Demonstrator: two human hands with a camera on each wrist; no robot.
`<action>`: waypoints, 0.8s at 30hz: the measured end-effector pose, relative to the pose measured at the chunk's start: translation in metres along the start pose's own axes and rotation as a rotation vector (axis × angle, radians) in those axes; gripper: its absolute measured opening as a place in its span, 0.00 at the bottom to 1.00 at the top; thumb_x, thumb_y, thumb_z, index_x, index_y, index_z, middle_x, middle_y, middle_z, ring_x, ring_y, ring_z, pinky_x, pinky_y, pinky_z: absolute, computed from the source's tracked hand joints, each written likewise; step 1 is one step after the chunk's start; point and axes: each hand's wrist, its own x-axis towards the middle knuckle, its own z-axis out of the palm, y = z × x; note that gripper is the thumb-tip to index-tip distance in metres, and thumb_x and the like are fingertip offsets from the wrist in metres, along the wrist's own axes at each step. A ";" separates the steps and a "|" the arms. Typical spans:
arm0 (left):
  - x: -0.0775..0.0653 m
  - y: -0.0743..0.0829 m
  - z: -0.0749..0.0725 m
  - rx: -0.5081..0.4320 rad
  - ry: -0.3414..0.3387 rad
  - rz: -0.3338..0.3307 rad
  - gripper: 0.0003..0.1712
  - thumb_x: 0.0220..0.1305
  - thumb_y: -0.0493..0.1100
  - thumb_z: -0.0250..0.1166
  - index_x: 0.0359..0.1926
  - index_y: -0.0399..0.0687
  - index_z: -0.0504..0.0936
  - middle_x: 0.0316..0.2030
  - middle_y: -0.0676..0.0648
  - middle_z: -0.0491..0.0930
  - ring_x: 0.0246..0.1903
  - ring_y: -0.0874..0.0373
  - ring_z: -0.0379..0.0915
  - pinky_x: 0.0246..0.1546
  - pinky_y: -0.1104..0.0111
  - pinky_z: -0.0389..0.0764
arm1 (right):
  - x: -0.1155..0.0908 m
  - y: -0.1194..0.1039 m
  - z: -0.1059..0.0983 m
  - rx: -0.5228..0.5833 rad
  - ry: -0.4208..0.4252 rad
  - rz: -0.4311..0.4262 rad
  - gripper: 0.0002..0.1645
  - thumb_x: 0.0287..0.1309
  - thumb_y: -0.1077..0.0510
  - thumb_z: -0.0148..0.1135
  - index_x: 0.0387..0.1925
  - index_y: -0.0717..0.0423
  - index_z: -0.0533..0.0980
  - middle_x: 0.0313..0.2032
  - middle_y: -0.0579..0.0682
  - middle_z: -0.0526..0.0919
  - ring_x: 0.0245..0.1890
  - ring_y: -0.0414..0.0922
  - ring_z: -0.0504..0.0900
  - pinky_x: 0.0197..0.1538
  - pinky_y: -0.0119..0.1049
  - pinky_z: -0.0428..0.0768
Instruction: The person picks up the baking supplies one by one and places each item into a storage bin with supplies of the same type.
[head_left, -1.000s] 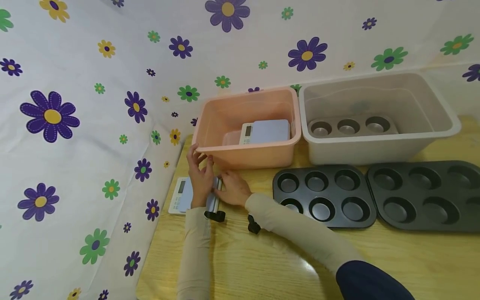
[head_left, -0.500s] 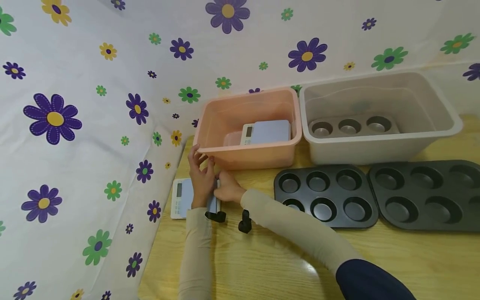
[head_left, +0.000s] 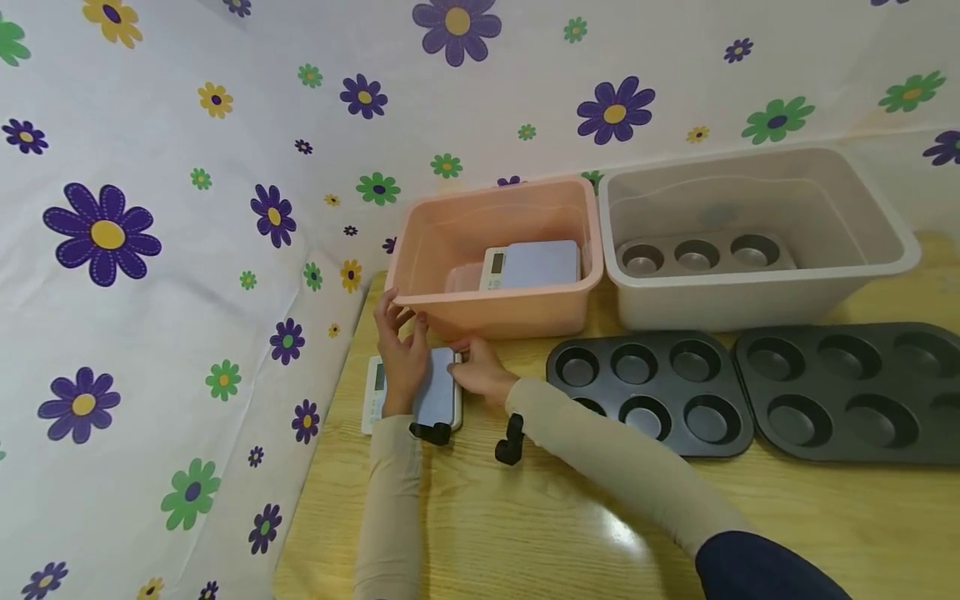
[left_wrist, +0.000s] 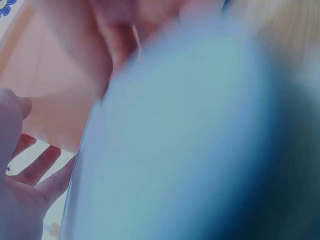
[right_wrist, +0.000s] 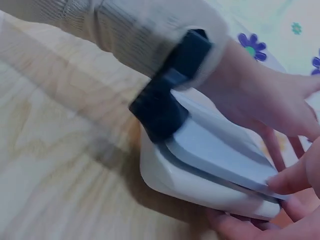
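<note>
A white kitchen scale [head_left: 438,392] with a pale grey-blue platform lies partly beneath my left wrist in the head view. My right hand [head_left: 482,371] pinches its far right edge, thumb on the upper side and fingers below in the right wrist view. My left hand [head_left: 402,358] is at the near left corner of the pink bin [head_left: 510,317], its fingers spread against it. Inside that bin lies another kitchen scale [head_left: 542,265]. Close up and blurred, the held scale [left_wrist: 165,140] fills much of the left wrist view.
A beige bin [head_left: 750,304] stands right of the pink one, holding a muffin tin [head_left: 723,250]. Two dark muffin tins [head_left: 648,375] lie side by side in front of it on the wooden table [head_left: 525,533]. A flowered sheet [head_left: 247,333] hangs behind and at the left.
My right hand has drawn the scale rightward beneath my left wrist, and more of its platform shows on that side. The left hand stays at the pink bin's corner.
</note>
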 end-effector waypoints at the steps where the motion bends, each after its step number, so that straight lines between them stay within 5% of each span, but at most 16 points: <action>1: 0.000 0.000 0.001 -0.007 -0.001 0.000 0.33 0.80 0.37 0.64 0.79 0.57 0.64 0.71 0.35 0.77 0.63 0.40 0.82 0.48 0.59 0.92 | -0.001 -0.001 -0.006 0.005 -0.004 0.008 0.25 0.72 0.69 0.59 0.68 0.69 0.72 0.63 0.68 0.79 0.57 0.57 0.83 0.48 0.40 0.84; 5: 0.001 0.000 0.003 -0.010 0.004 -0.008 0.34 0.80 0.37 0.64 0.79 0.57 0.63 0.71 0.37 0.78 0.63 0.41 0.82 0.47 0.72 0.89 | -0.006 -0.005 -0.027 -0.012 -0.011 0.016 0.25 0.72 0.70 0.58 0.68 0.70 0.72 0.64 0.69 0.79 0.60 0.57 0.82 0.48 0.38 0.85; 12: -0.001 0.002 0.004 0.007 -0.012 -0.009 0.33 0.82 0.38 0.63 0.79 0.55 0.61 0.72 0.35 0.76 0.64 0.39 0.81 0.54 0.38 0.89 | -0.020 -0.004 -0.045 -0.034 0.018 0.025 0.24 0.72 0.70 0.59 0.67 0.70 0.71 0.63 0.69 0.79 0.58 0.55 0.81 0.52 0.37 0.82; 18: -0.001 0.002 0.005 0.000 -0.007 -0.001 0.32 0.82 0.40 0.63 0.78 0.56 0.62 0.72 0.35 0.76 0.64 0.39 0.81 0.54 0.36 0.88 | -0.030 -0.002 -0.060 0.011 0.031 0.012 0.23 0.72 0.71 0.57 0.66 0.72 0.70 0.62 0.71 0.79 0.54 0.52 0.80 0.49 0.35 0.83; 24: 0.000 0.001 0.005 -0.032 0.006 0.004 0.34 0.80 0.36 0.64 0.79 0.51 0.61 0.71 0.33 0.75 0.62 0.36 0.81 0.53 0.33 0.87 | -0.042 -0.008 -0.076 -0.017 0.055 -0.006 0.24 0.73 0.70 0.58 0.68 0.71 0.71 0.66 0.70 0.78 0.64 0.58 0.81 0.59 0.40 0.84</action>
